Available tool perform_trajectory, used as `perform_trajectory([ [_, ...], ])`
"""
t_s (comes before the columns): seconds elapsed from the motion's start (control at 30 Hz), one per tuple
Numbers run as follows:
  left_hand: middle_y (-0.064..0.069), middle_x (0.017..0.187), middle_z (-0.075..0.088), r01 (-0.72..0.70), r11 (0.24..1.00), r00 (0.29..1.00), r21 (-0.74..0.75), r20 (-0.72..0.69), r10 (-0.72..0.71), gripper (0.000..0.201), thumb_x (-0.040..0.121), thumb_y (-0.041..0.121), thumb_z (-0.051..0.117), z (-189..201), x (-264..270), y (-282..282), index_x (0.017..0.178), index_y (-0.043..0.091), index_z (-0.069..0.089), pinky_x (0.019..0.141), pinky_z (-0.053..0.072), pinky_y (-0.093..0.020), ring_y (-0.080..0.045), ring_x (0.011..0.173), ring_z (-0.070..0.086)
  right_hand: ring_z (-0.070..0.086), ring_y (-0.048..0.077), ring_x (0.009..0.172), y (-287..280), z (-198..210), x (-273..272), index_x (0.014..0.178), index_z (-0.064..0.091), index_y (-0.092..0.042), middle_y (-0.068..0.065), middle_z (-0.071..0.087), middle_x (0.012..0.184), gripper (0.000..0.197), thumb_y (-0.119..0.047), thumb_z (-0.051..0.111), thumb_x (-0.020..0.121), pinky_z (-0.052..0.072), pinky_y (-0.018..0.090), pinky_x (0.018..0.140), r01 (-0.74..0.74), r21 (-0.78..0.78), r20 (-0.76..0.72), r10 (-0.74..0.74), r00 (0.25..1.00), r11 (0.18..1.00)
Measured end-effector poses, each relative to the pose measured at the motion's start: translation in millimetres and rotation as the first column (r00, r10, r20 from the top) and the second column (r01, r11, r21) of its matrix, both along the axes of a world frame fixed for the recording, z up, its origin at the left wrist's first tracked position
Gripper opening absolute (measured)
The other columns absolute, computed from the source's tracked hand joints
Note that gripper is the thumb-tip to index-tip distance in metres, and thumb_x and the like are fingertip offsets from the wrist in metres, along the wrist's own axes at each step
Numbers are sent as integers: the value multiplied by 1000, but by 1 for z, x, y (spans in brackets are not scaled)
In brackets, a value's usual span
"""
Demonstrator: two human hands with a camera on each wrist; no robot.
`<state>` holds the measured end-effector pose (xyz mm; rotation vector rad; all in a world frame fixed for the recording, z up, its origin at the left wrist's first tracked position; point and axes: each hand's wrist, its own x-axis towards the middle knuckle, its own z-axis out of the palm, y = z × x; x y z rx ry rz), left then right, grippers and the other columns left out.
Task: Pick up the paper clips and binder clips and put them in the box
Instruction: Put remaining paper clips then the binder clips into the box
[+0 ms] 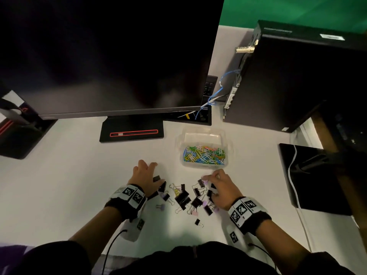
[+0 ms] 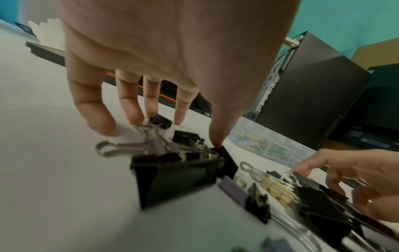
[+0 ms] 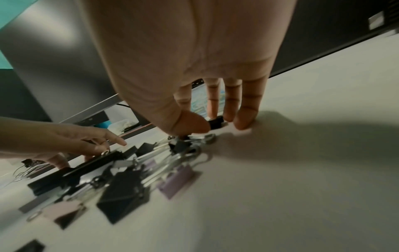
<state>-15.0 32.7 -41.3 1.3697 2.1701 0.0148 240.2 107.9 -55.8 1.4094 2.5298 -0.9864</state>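
With my left hand spread loosely at the heap's left edge and my right hand pinching a small black binder clip, the tangled black, lilac and yellow binder clips could snag and spill short of the clear plastic box of coloured paper clips beyond.

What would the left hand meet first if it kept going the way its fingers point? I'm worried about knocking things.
Probably the monitor stand: the left hand points up the bare desk toward it, though depth is uncertain.
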Motion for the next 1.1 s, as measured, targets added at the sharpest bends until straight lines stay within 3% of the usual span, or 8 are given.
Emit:
perform_trajectory([
  [0.1, -10, 132, 28, 52, 998, 997, 17, 57, -53, 69, 80, 48, 59, -1, 8, -5, 137, 24, 30, 104, 39, -40, -30, 121, 36, 42, 23, 115, -2, 2, 0, 129, 46, -30, 3, 31, 128, 66, 1, 60, 73, 46, 29, 94, -59, -54, -24, 58, 998, 997],
  [0.2, -7, 133, 26, 96, 995, 989, 2, 115, -96, 77, 74, 53, 65, 0, 10, -9, 137, 28, 30, 104, 38, -40, -28, 123, 35, 44, 18, 117, -1, 8, 9, 133, 40, -32, 2, 28, 131, 67, -15, 68, 74, 39, 20, 94, -76, -99, -65, 70, 995, 992],
  [0.33, -5, 135, 22, 109, 993, 991, -34, 84, -105, 107, 55, 65, 73, 7, -3, -18, 141, 32, 19, 104, 40, -44, -29, 125, 31, 40, 16, 122, 3, 19, 29, 139, 24, -37, -2, 18, 137, 101, -42, 82, 56, 34, 21, 99, -67, -130, 7, 69, 998, 989],
  [0.43, -5, 135, 20, 141, 987, 988, -82, 71, -136, 124, 42, 69, 77, 9, -14, -27, 141, 33, 11, 102, 42, -45, -29, 124, 31, 31, 23, 133, 1, 21, 36, 143, 9, -34, 2, 7, 145, 124, -42, 86, 47, 32, 30, 108, -88, -131, 101, 102, 990, 987],
  [0.5, -4, 133, 21, 167, 982, 984, -83, 80, -161, 124, 42, 63, 80, 7, -12, -32, 141, 32, 13, 101, 43, -42, -28, 121, 33, 29, 24, 134, -2, 18, 32, 144, 5, -35, 3, 6, 145, 128, -40, 87, 45, 30, 29, 108, -98, -121, 117, 112, 987, 988],
  [0.63, -4, 133, 21, 188, 982, 973, -6, 139, -185, 112, 49, 49, 83, 1, 9, -31, 140, 28, 20, 98, 43, -35, -24, 117, 36, 30, 22, 132, -7, 8, 14, 143, 9, -33, 3, 10, 141, 126, -38, 88, 45, 29, 24, 107, -126, -118, 61, 134, 989, 985],
  [0.8, -5, 135, 20, 260, 965, 956, -18, 145, -255, 111, 50, 48, 84, -3, 41, -15, 140, 29, 21, 104, 41, -42, -26, 122, 33, 33, 22, 127, -8, 1, -14, 141, 20, -33, 2, 17, 136, 119, -40, 88, 44, 41, 32, 103, -177, -99, 19, 180, 984, 979],
  [1.1, -7, 118, 32, 303, 952, 945, -31, 141, -296, 78, 56, 43, 81, -2, 56, 3, 119, 24, 39, 90, 47, -44, -27, 107, 40, 50, 18, 93, -7, 4, -32, 113, 46, -29, 0, 32, 107, 76, -30, 83, 48, 51, 32, 86, -152, -78, -45, 149, 988, 985],
])
